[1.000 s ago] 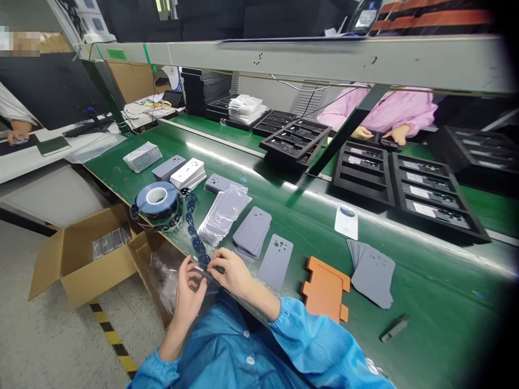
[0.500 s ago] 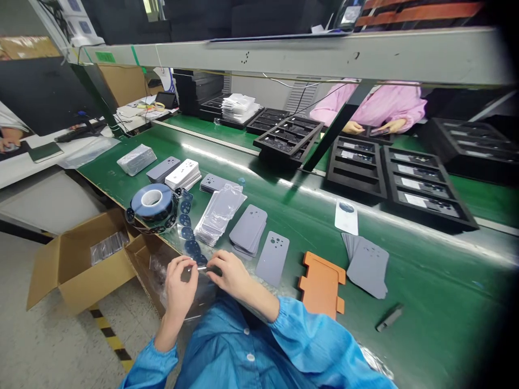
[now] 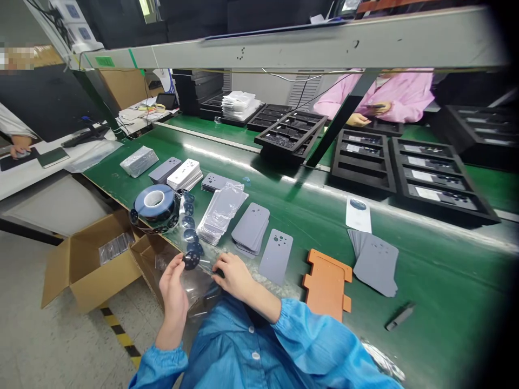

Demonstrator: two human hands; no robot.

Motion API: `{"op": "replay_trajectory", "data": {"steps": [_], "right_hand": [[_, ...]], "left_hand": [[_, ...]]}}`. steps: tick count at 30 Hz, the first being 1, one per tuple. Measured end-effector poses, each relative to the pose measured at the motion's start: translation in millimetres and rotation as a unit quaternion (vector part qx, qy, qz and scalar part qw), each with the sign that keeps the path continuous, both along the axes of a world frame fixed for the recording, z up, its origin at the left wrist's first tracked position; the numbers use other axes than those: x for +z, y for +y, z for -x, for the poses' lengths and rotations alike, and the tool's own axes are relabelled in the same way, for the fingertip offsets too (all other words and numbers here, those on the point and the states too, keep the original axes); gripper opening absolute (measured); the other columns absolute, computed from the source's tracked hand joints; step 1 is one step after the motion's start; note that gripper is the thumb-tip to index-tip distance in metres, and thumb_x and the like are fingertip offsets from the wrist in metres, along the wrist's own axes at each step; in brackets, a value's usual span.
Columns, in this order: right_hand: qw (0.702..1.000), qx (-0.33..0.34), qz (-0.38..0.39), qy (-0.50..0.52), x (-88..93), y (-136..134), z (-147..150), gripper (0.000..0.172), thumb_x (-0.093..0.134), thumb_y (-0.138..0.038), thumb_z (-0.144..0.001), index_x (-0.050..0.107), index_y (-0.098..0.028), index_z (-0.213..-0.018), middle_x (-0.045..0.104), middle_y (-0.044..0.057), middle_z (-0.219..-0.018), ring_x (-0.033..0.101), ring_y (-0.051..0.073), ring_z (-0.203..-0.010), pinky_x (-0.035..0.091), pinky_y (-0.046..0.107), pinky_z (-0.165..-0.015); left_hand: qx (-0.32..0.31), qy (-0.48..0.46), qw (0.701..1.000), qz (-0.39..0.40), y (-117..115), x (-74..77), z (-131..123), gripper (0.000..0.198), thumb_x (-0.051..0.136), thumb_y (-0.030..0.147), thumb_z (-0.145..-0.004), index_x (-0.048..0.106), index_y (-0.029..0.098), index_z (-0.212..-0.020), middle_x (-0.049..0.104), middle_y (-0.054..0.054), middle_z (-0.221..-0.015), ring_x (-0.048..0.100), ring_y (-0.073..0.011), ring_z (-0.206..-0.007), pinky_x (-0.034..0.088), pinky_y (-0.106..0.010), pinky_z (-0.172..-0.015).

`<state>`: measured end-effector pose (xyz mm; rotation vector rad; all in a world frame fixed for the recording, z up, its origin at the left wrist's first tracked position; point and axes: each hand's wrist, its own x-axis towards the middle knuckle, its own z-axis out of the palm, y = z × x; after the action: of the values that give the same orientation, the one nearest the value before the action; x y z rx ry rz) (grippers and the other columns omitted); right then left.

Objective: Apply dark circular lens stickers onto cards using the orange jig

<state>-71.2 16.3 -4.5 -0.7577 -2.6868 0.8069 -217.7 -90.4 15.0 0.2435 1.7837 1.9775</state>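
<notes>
Two bare hands in blue sleeves work at the near edge of a green-topped table [image 3: 312, 219]. The landmark is a blue roll of tape with a white core [image 3: 154, 211], lying flat at the table's edge. To its right, a limp, clear film strip carrying black perforated discs [image 3: 188, 222] trails toward the wearer. The left hand [image 3: 174, 294], below and right of the roll, pinches the strip's near end beside its last disc. The right hand [image 3: 235, 278], farther right of the roll, has thumb and forefinger closed on a small dark piece [image 3: 219, 272], mostly hidden by the fingers. Right of the roll, beyond the strip, lie a fanned pile of grey cards with round holes [image 3: 250, 229] and a single grey card [image 3: 276, 256].

The strip looks light, floppy and slick, probably sticky beneath its discs and easily creased; its clear margin seems the best hold.
</notes>
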Motion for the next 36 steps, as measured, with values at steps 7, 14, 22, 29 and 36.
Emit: {"op": "replay_trajectory", "data": {"steps": [7, 14, 22, 29, 36], "right_hand": [[0.956, -0.100, 0.201, 0.186, 35.2, -9.8, -24.3, 0.017, 0.079, -0.026, -0.081, 0.073, -0.021, -0.096, 0.069, 0.002, -0.090, 0.064, 0.018, -0.081, 0.050, 0.031, -0.076], [0.839, -0.196, 0.385, 0.331, 46.3, -26.4, -90.2, 0.017, 0.077, -0.036, -0.080, 0.076, -0.019, -0.081, 0.069, 0.002, -0.081, 0.061, 0.015, -0.074, 0.048, 0.029, -0.070], [0.753, -0.364, 0.377, 0.398, 32.2, -32.2, -173.5, 0.032, 0.081, -0.050, -0.073, 0.074, -0.018, -0.070, 0.067, 0.004, -0.073, 0.060, 0.016, -0.068, 0.049, 0.029, -0.066], [0.760, -0.474, 0.363, 0.255, 34.3, -0.6, -261.6, 0.028, 0.077, -0.042, -0.071, 0.076, -0.015, -0.075, 0.068, 0.003, -0.064, 0.055, 0.013, -0.056, 0.042, 0.025, -0.054], [0.752, -0.523, 0.358, 0.179, 22.1, 38.9, -284.7, 0.021, 0.073, -0.033, -0.072, 0.074, -0.013, -0.075, 0.059, 0.000, -0.052, 0.050, 0.010, -0.046, 0.036, 0.022, -0.044]], "left_hand": [[-0.065, 0.096, 0.992, -0.057, -7.6, 34.1, -34.7, 0.018, 0.064, 0.035, -0.086, 0.060, 0.018, -0.083, 0.063, -0.013, -0.136, 0.055, -0.0313, -0.130, 0.046, -0.042, -0.102], [-0.213, -0.134, 0.961, -0.115, 18.4, 41.3, -99.2, 0.015, 0.071, 0.031, -0.080, 0.067, 0.018, -0.088, 0.071, -0.009, -0.108, 0.064, -0.0245, -0.111, 0.049, -0.038, -0.097], [-0.366, -0.229, 0.901, -0.043, 37.8, 19.4, -167.0, 0.018, 0.077, 0.031, -0.074, 0.069, 0.017, -0.084, 0.069, -0.007, -0.099, 0.064, -0.0197, -0.096, 0.051, -0.031, -0.084], [-0.548, -0.028, 0.835, 0.035, 74.0, 4.2, -186.9, 0.020, 0.075, 0.032, -0.075, 0.065, 0.017, -0.085, 0.066, -0.003, -0.081, 0.061, -0.0143, -0.071, 0.045, -0.024, -0.062], [-0.579, 0.115, 0.805, 0.065, 148.3, -16.8, -208.4, 0.012, 0.067, 0.024, -0.076, 0.063, 0.016, -0.085, 0.064, -0.003, -0.078, 0.059, -0.0121, -0.064, 0.048, -0.025, -0.064]]}}
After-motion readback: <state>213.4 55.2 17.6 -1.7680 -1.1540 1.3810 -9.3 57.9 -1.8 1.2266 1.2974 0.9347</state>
